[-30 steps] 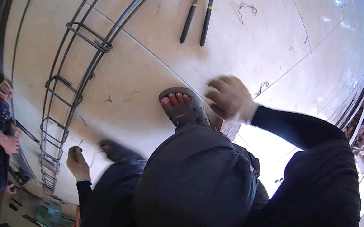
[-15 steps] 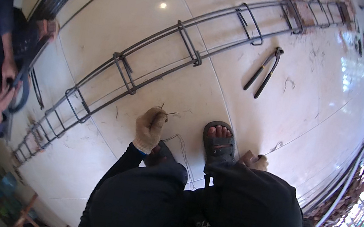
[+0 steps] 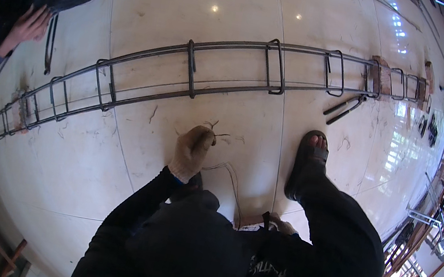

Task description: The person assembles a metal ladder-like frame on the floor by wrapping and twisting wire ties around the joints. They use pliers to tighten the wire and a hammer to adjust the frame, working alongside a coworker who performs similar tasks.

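Note:
My left hand, in a pale knitted glove, is pinched shut on short pieces of thin tie wire whose ends stick out past the fingertips. It hovers over the tiled floor, on the near side of a long rebar cage made of bars and square stirrups. Low down by my lap, my right hand is partly covered by dark clothing. Its fingers are mostly hidden, and a small dark thing shows beside it. A reddish brick piece lies next to that hand. Long loose wire strands curve between my feet.
End-cutting pincers with dark handles lie against the cage's near side. Brick blocks sit under the cage. At the upper left, a co-worker's hand is beside dark bars. My sandalled right foot stands ahead; wire scraps dot the tiles.
The view has swung, so the cage lies flatter across it. My right foot has stepped out to the right. My right hand has drawn back toward my lap; the left still pinches the wire.

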{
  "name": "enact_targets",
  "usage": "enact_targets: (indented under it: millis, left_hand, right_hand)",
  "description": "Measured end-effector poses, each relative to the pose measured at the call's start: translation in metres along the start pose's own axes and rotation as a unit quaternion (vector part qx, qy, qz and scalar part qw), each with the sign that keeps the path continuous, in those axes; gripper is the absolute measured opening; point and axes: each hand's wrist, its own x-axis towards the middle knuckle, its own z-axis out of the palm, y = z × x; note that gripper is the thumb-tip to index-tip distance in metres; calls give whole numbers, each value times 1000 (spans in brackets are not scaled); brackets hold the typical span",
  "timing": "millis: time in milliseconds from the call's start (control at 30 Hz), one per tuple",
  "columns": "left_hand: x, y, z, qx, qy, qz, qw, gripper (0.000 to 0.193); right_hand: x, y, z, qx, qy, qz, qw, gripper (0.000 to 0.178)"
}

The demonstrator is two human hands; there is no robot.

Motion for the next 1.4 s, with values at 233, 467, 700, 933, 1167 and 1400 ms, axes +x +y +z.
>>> enact_targets:
  millis: [233,467,700,933,1167,1400]
  left_hand:
    - [-2,14,-1,31,111,-19,993,20]
    - [-4,8,26,10,185,-37,982,25]
    - [-12,0,34,30,163,-13,986,20]
    - [-23,-12,32,57,170,-5,984,19]
    - [-19,-9,39,78,173,-1,982,19]
    - [-23,3,40,57,119,7,991,21]
  right_hand:
    - [40,-20,-3,-12,-10,-47,999,75]
    - [59,-17,-5,-13,-28,-67,997,75]
    - [68,-12,-11,-11,-42,-89,995,74]
    - [84,-5,-15,-9,-61,-118,991,75]
    - [109,12,-28,-2,-85,-142,986,75]
    - [163,20,-47,63,-138,-154,976,76]
